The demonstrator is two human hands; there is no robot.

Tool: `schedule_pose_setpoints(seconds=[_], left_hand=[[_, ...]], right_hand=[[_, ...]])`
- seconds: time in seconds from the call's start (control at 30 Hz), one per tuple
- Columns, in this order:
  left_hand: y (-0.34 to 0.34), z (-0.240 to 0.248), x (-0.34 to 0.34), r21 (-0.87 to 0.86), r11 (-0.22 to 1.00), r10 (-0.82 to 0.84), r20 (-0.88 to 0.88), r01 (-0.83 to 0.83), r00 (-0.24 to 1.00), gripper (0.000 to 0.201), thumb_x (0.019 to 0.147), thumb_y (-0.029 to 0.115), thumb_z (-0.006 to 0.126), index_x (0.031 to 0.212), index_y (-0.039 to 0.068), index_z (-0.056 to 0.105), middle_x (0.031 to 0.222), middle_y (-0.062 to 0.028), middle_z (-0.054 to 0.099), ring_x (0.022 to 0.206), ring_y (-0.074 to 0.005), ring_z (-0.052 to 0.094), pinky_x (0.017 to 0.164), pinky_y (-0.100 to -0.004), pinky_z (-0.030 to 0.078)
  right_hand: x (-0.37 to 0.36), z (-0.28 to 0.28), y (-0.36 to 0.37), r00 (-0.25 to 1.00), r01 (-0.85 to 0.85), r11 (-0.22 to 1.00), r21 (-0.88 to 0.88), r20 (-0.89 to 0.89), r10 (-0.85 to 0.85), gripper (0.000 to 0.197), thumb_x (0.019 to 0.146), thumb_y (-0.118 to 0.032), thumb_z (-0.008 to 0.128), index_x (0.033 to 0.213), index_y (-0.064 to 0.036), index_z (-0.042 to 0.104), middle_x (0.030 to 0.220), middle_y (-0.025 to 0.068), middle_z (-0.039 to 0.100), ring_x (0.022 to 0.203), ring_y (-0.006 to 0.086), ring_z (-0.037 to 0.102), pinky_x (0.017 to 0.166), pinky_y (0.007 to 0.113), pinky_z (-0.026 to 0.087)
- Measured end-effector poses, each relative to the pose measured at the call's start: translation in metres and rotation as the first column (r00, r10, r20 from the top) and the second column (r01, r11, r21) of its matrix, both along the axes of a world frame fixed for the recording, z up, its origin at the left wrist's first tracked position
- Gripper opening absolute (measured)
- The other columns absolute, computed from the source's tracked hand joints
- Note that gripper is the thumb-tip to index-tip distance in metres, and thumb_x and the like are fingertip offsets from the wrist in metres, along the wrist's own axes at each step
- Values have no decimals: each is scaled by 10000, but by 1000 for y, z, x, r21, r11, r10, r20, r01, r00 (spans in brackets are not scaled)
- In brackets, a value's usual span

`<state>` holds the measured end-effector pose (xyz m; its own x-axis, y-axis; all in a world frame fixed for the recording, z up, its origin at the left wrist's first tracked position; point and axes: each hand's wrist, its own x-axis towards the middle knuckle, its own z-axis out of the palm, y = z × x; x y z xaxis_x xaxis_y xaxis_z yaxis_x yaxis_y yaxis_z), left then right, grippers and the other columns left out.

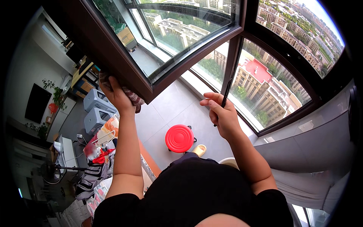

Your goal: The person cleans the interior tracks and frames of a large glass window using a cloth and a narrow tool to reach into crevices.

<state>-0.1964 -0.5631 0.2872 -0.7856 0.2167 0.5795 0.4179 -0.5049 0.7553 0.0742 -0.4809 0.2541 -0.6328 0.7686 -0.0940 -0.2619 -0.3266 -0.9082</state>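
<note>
A dark brown window sash (132,75) with a glass pane stands swung inward in front of me. My left hand (118,97) is closed around a reddish-brown patterned cloth (132,97) at the sash's lower left edge, and the cloth touches the frame. My right hand (223,115) is raised near the lower fixed window and grips a slim black stick (227,92), which slants up past the thumb. The stick's exact kind does not show. Some fingers of that hand point left, away from the stick.
A round red stool (179,138) is on the grey tiled floor below me, beside a yellow slipper (199,150). Stacked grey-blue stools (96,119), piled clothes (100,170) and a black fan (51,169) are at left. A grey curtain (306,159) hangs at right.
</note>
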Motion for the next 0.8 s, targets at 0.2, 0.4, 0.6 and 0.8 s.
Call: schedule_pose_setpoints(seconds=[0.2, 0.4, 0.6, 0.8], left_hand=[[-6, -39, -26, 135, 953, -304, 362, 273, 881, 444, 939, 400, 427, 1270, 107, 378, 1215, -111, 468, 1115, -258, 484, 929, -408, 437], [-34, -98, -34, 259, 840, -493, 730, 476, 473, 545, 932, 502, 319, 1270, 87, 420, 1272, -158, 463, 1173, -347, 451, 997, -540, 349], [-3, -115, 54, 74, 767, -342, 888, 637, 309, 581, 953, 520, 189, 1285, 97, 410, 1217, -120, 499, 1130, -271, 494, 962, -405, 410], [-28, -78, 39, 41, 302, -546, 826, 952, 138, 831, 854, 709, 179, 1455, 141, 103, 1469, -126, 185, 1305, -306, 291, 1013, -563, 259]], right_hand=[[-23, -25, 10, 1000, -21, 996, -82, -17, 19, 231, 886, -115, 507, 1080, 6, 543, 859, 72, 612, 444, 34, 359, 394, 194, 273], [-68, -61, 6, 994, -104, 994, -42, -31, 103, 284, 846, -181, 630, 1066, -6, 590, 665, -14, 551, 464, 21, 353, 414, 199, 258], [-123, -123, -13, 995, -103, 843, 527, 66, 79, 956, 567, -463, 816, 1324, -47, 405, 1231, 164, 448, 1139, 284, 473, 938, 364, 400], [-115, -117, -13, 984, -120, 978, -172, -148, 94, 483, 718, -76, 616, 1165, 30, 466, 973, 134, 613, 854, 222, 609, 776, 335, 500]])
